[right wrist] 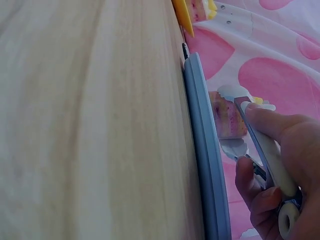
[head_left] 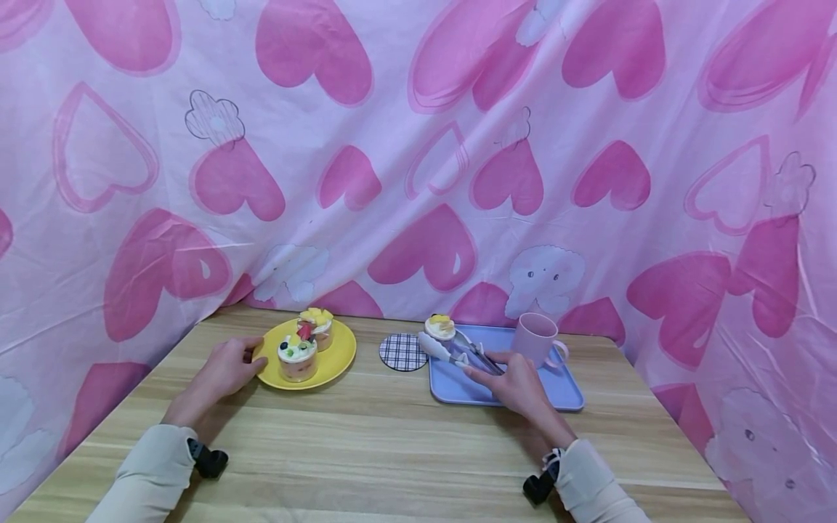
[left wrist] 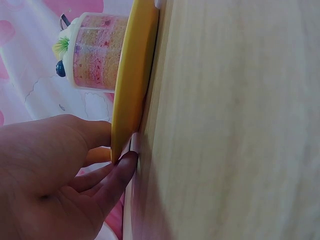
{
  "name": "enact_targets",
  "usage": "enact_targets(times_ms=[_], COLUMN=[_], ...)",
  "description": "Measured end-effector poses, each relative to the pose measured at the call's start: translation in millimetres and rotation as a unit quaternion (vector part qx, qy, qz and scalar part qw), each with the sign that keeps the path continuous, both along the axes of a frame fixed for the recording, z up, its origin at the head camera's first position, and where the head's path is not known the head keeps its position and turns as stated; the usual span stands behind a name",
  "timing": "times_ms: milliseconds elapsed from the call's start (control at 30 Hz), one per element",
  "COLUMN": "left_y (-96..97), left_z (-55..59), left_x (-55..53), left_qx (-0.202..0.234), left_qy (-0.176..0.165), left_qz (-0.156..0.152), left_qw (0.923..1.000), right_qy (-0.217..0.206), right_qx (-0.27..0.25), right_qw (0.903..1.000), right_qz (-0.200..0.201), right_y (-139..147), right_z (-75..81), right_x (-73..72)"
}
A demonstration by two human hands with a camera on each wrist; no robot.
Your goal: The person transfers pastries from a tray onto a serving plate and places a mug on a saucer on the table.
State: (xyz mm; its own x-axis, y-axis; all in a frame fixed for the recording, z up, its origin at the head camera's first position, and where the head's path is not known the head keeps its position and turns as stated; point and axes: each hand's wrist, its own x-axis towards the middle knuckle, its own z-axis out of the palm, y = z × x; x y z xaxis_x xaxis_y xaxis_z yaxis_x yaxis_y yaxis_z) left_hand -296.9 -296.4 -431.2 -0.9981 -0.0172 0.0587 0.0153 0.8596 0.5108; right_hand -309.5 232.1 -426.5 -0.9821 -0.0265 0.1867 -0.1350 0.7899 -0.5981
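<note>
My left hand (head_left: 225, 372) pinches the left rim of a yellow plate (head_left: 340, 363), thumb on top and fingers beneath, as the left wrist view shows. Two dessert cups stand on it: a front one (head_left: 298, 363) topped with cream and berries, and a rear one (head_left: 322, 328) with yellow fruit and a strawberry. In my right hand (head_left: 516, 385) is a pair of tongs (right wrist: 267, 155), held between thumb and fingers. The tongs' ends reach around a third dessert cup (head_left: 439, 328) over the left part of a blue tray (head_left: 458, 394). Whether they squeeze it I cannot tell.
A pink mug (head_left: 536, 338) stands on the tray's right side, handle to the right. Between plate and tray lies a round plaid coaster (head_left: 403, 352). A heart-patterned curtain (head_left: 418, 181) closes off the back and sides of the wooden table (head_left: 366, 450).
</note>
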Motion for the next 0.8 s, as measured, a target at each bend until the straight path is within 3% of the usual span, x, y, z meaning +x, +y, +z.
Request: enact_targets(times_ms=[800], left_y=[-0.3], left_z=[-1.4], left_x=[0.7], left_qx=[-0.004], left_qy=[0.009], left_qz=[-0.003], left_qw=[0.9999], right_qy=[0.022], right_qx=[-0.027], right_qw=[0.9994], right_qz=[0.003], right_y=[-10.6], right_z=[4.0], right_x=[5.2])
